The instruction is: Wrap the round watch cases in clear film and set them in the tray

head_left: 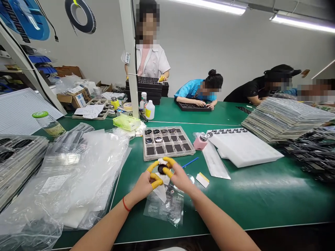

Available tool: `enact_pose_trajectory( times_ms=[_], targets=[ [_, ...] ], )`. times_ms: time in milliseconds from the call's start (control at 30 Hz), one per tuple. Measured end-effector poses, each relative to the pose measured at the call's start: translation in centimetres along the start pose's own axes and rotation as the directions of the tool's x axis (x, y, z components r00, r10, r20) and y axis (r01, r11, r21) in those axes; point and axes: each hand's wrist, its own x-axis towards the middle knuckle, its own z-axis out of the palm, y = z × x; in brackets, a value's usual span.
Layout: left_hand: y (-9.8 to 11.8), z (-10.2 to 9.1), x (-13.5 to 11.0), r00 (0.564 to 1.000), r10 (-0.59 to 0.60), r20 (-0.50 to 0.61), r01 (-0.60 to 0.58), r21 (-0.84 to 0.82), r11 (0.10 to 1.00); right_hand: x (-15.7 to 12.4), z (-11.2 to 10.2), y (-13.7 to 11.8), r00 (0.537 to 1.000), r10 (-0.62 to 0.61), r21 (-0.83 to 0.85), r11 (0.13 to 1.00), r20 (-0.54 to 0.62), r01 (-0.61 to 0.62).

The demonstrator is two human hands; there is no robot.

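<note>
Yellow finger cots cover the fingertips of both my hands. My right hand (180,178) pinches a small round black disc (161,169) between thumb and finger. Close on its left, my left hand (142,184) is closed, its fingers curled round a thin white wipe (160,194) that hangs below the thumb. Part of the wipe is hidden by the fingers. Under the hands lies a clear printed plastic sheet (157,208). Just beyond, a clear compartment tray (167,156) holds several round discs in its back rows; other compartments show dark square pads.
Right of the tray stand a pink pump bottle (200,142), white foam sheets (248,150) and a blue stick (190,162). A small white-and-yellow pad (202,180) lies nearer. Plastic bags (86,174) and stacked trays (18,174) fill the left. Several co-workers are across the table.
</note>
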Motion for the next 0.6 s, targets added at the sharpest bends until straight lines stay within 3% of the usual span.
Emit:
enact_pose_trajectory(
  times_ms=[33, 133, 267, 400, 600],
  targets=[
    [0.0, -0.2, 0.1, 1.0, 0.0, -0.015, 0.0, -0.004, 1.0, 1.9, -1.2, 0.5, 0.999, 0.025, -0.005, 1.0, -0.046, -0.025],
    [0.2, -0.5, 0.1, 1.0, 0.013, -0.025, -0.012, 0.025, 1.0, 8.7, -6.2, 2.4, 0.954, 0.168, -0.233, 0.945, -0.25, -0.228],
    [0.5, -0.4, -0.1, 1.0, 0.005, -0.011, -0.006, -0.003, 1.0, 17.0, -11.3, 5.0, 0.887, 0.264, -0.373, 0.834, -0.378, -0.407],
    [0.6, -0.4, -0.1, 0.999, 0.0, -0.041, -0.002, -0.06, 0.998, 20.7, -11.5, 7.0, 0.884, 0.286, -0.501, 0.74, -0.37, -0.449],
    [0.0, -0.9, 0.3, 0.998, -0.006, -0.059, 0.002, -0.074, 0.997, 20.7, -8.7, 9.0, 0.92, 0.197, -0.654, 0.653, -0.34, -0.382]
  ],
)
